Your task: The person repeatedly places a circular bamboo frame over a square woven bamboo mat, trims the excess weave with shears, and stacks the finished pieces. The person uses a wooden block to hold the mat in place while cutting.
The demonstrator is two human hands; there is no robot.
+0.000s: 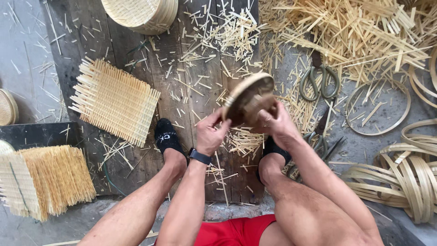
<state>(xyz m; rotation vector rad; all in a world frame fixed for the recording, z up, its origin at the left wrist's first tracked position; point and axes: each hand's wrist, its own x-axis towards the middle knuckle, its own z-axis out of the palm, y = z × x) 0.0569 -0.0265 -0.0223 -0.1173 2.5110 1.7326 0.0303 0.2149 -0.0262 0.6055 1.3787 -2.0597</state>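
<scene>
Both hands grip one round basket (248, 98), held tilted above the board's (182, 91) right edge: left hand (211, 134) pinching its lower rim, right hand (277, 123) seemingly curled round its underside. Shears (319, 82) lie nearby among bamboo scraps (355, 36).

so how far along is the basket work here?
Done, by the look of it: a stack of finished round woven trays at the top of the wooden board. In hand: the left hand and right hand grip one small round basket, tilted on edge. Left, seemingly: square woven mats with untrimmed ends, and loose bamboo hoops on the right. Scissors lie unused.
</scene>
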